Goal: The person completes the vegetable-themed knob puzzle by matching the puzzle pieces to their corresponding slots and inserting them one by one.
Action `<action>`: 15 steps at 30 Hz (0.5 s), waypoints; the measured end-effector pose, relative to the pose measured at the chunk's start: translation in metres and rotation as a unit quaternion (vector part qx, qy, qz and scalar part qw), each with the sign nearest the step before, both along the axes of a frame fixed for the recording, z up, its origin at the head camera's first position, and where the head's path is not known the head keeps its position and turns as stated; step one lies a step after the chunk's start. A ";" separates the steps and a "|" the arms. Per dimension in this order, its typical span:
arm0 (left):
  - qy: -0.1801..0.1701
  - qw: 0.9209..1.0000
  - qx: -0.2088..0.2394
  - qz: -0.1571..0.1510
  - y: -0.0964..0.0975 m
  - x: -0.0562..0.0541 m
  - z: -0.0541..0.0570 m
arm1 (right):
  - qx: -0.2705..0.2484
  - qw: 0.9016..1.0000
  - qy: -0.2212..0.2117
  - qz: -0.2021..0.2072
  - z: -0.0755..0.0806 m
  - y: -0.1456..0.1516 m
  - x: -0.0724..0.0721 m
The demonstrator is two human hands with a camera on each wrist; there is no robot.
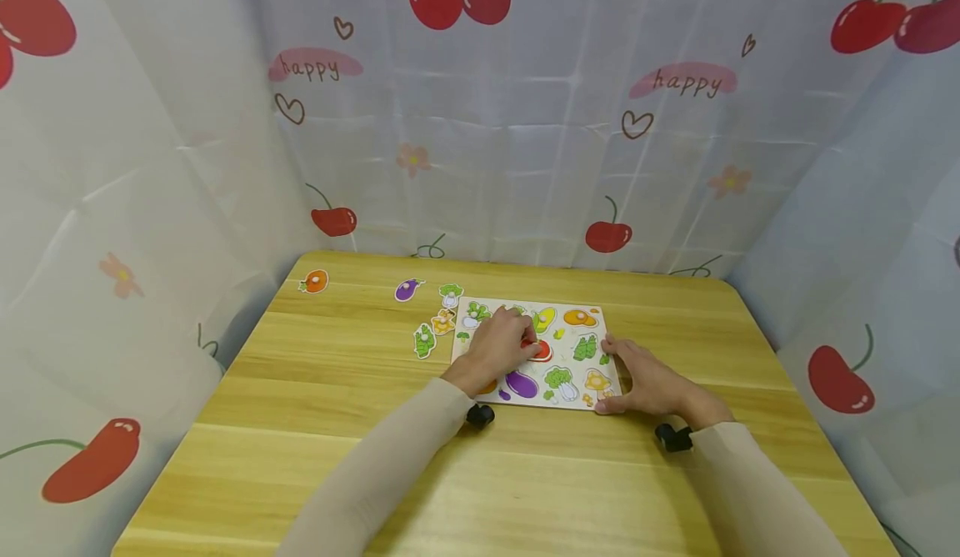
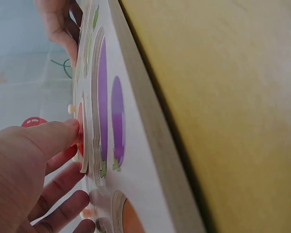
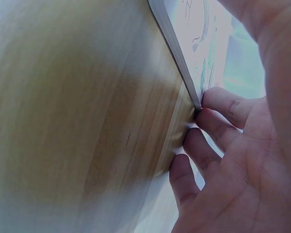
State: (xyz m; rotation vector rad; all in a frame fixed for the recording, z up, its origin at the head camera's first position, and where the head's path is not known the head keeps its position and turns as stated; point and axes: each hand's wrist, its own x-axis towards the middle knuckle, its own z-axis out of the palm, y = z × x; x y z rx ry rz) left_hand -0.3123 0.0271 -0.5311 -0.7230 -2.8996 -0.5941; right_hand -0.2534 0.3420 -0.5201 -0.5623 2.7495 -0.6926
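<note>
A white vegetable puzzle board lies on the table with colourful pictures and knobbed pieces on it. My left hand reaches over its middle and pinches a red puzzle piece between thumb and fingers. In the left wrist view, the thumb is against the red piece's face, below a small knob, and the piece sits close over the board. At the board's right side, my right hand grips the edge, thumb by the near corner. The right wrist view shows its bent fingers against the board's edge.
Left of the board lie loose pieces: an eggplant, a bok choy, a yellow-orange piece and a green one. An orange piece is near the far left corner. Cherry-print curtains enclose the wooden table.
</note>
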 end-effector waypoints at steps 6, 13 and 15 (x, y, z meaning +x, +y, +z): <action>0.000 1.000 -0.008 0.000 -0.001 0.001 0.000 | 0.000 1.000 0.003 0.003 0.000 0.000 -0.001; 0.002 1.000 0.004 -0.013 -0.003 0.002 0.001 | 0.003 1.000 0.007 0.006 0.002 -0.001 -0.001; 0.004 1.000 0.007 -0.018 -0.003 0.003 0.000 | 0.002 1.000 0.006 0.004 0.002 -0.002 0.000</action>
